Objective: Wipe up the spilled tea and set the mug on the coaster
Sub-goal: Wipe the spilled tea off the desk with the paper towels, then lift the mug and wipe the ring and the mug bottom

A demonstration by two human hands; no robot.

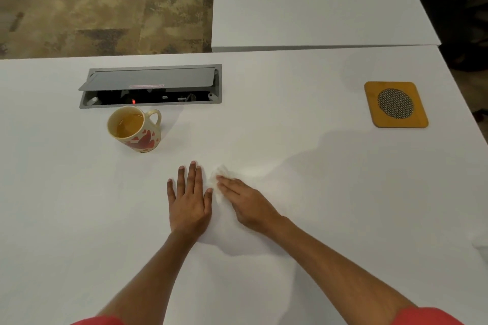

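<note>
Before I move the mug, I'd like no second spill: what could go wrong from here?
1. The mug holds tea nearly to the brim, and the coaster lies far across the table; the carry may slosh.
2. The open socket box sits right behind the mug; spilled tea could run in.
3. The right hand presses a small tissue; it may soak through.

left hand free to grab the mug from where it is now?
Probably yes. The left hand lies flat and empty on the table, and the mug stands ahead to its left with bare tabletop between; the handle faces right.
</note>
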